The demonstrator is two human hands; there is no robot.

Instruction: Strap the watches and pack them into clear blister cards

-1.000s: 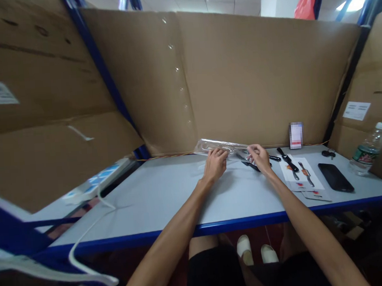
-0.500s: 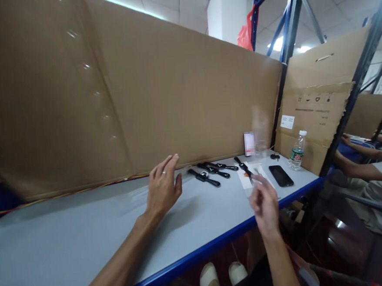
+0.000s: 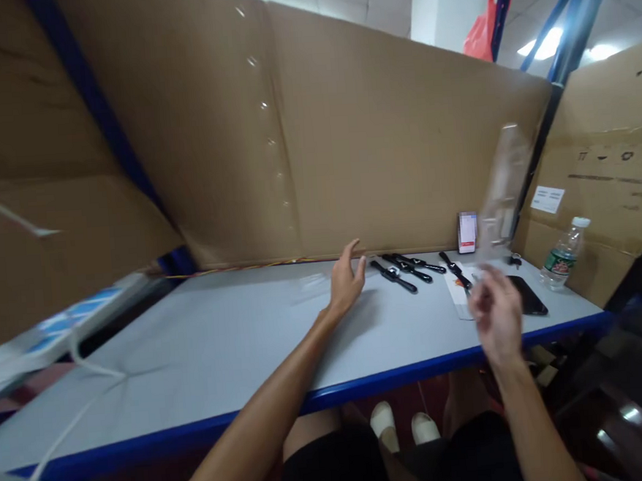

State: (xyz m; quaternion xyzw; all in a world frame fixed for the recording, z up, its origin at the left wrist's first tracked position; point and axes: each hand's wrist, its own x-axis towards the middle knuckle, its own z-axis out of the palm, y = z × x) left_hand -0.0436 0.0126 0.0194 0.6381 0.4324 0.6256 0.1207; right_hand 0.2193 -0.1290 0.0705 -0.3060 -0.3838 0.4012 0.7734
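My left hand (image 3: 346, 279) hovers over the table with its fingers apart and nothing in it. Just left of it, a clear plastic piece (image 3: 310, 285) lies on the tabletop, faint and blurred. To its right lie several black smartwatches (image 3: 403, 265) with their straps stretched out. My right hand (image 3: 496, 312), smeared by motion, has its fingers closed on a long clear plastic piece (image 3: 501, 184) that rises above it; its exact kind is blurred. Beside that hand, another black smartwatch (image 3: 455, 269) rests partly on a white card (image 3: 460, 300).
A lit phone (image 3: 467, 232) leans against the cardboard wall (image 3: 374, 141). A dark phone (image 3: 529, 295), small black item (image 3: 514, 260) and water bottle (image 3: 564, 256) stand or lie at the right. A power strip (image 3: 68, 324) with a white cable is left. The table (image 3: 224, 350) has a blue front edge.
The view has swung left, bringing the power strip into sight. The clear plastic in my right hand now shows taller and more plainly. My left hand stays open over the table.
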